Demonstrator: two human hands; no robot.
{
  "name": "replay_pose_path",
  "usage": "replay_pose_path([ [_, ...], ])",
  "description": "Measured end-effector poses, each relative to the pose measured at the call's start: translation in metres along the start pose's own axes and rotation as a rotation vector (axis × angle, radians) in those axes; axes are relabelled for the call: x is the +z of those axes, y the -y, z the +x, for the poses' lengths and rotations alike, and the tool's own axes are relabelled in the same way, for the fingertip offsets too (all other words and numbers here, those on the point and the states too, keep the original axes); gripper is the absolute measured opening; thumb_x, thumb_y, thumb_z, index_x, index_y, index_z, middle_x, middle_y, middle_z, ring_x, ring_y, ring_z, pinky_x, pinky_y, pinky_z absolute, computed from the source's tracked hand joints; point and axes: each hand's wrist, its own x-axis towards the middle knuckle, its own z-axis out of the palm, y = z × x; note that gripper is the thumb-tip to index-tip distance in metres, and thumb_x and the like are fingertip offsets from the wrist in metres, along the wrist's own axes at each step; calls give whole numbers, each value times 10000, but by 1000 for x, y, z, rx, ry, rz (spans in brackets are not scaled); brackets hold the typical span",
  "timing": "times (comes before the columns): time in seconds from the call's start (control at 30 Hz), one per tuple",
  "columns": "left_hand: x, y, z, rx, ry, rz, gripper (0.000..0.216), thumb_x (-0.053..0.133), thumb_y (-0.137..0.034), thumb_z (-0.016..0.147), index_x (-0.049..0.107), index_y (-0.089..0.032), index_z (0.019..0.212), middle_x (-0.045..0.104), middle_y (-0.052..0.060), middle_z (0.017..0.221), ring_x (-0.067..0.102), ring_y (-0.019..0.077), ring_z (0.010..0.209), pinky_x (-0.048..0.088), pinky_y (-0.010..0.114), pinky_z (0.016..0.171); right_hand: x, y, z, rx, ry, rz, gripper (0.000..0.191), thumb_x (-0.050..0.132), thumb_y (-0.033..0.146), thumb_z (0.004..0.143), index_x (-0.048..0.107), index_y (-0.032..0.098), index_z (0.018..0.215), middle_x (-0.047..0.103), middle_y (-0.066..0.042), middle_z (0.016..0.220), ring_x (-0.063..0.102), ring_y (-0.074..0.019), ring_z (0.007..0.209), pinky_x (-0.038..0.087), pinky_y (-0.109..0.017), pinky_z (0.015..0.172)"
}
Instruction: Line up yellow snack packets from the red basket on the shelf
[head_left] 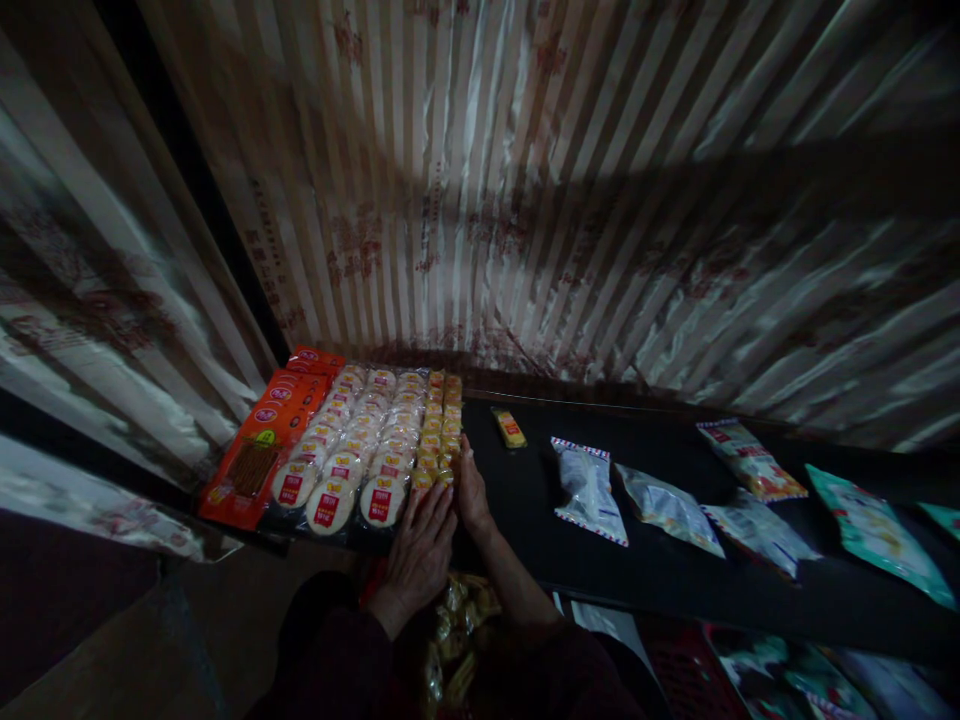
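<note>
My left hand (426, 535) lies with fingers stretched against the near end of two rows of small gold-wrapped snacks (431, 440). Along the right side of those rows, my right hand (472, 490) stands on edge, its fingers straight and touching the packs. Left of the gold packs are rows of round white rice crackers (330, 505) in clear wrappers with red labels. Orange-red snack packets (255, 450) lie at the far left. A single small yellow packet (509, 428) rests on the black shelf to the right of my right hand.
On the black shelf (517, 540) to the right lie silvery bags (592, 490), a red-and-white bag (752, 460) and a teal bag (881, 535). Gold-wrapped packs (454, 630) sit below my hands. A red basket (694, 665) stands under the shelf. Striped sheeting (480, 200) hangs behind.
</note>
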Motion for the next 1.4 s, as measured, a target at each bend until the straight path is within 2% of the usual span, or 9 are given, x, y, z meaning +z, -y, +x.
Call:
replay_pose_path([
  [0.27,-4,0,2,1,19,42,514,455,-211,871,416,-164,1381,328,43,1508,204,221,1425,85,445,1193,1,4,28,36,-63,89,803,328,717,815,348,201,1431,282,-16,1518,227,-187,1418,181,-367,1171],
  [0.5,0,1,1,-2,14,53,516,437,-217,882,400,-158,1393,332,36,1505,205,220,1424,54,448,1196,3,10,37,59,-3,127,715,384,710,806,490,249,1342,470,-10,1415,383,-226,1350,267,-408,1138],
  [0.7,-2,0,2,1,26,56,535,438,-228,878,381,-162,1406,321,41,1510,199,223,1426,58,439,1195,1,13,46,67,-31,156,779,398,726,788,432,225,1384,391,-15,1463,343,-222,1372,258,-397,1148],
  [0.83,-2,-1,3,-6,11,56,524,444,-226,876,401,-164,1394,332,39,1505,207,223,1423,59,439,1197,2,21,62,96,-82,161,783,410,717,791,459,190,1368,418,-31,1445,360,-235,1363,269,-393,1145],
  [1.0,-2,0,4,1,-5,67,507,441,-233,871,432,-165,1374,346,38,1497,205,219,1425,45,439,1201,3,23,71,77,54,182,699,389,712,806,528,252,1313,568,-2,1327,469,-244,1289,350,-426,1097],
  [1.07,-2,0,4,5,2,73,519,435,-230,870,416,-155,1384,337,41,1501,194,221,1427,39,439,1200,2,23,69,74,48,192,721,391,718,801,511,243,1329,530,-8,1366,444,-239,1310,326,-415,1114],
  [1.23,-4,0,3,6,24,77,543,412,-181,865,374,-138,1405,321,35,1509,180,214,1431,42,434,1202,-6,18,50,75,-100,187,828,363,736,784,457,160,1371,396,-65,1466,343,-234,1373,251,-392,1151],
  [1.3,-4,0,2,1,22,79,552,406,-152,859,365,-136,1408,334,38,1503,192,204,1428,56,426,1205,-13,16,35,66,-153,205,854,353,741,775,457,133,1367,412,-100,1457,371,-239,1358,277,-394,1138],
  [1.4,-3,0,1,-17,-8,56,556,416,-157,860,354,-134,1412,365,58,1487,214,199,1422,103,420,1205,-26,12,0,43,-227,222,813,392,738,756,553,138,1281,542,-134,1350,495,-271,1259,379,-422,1065],
])
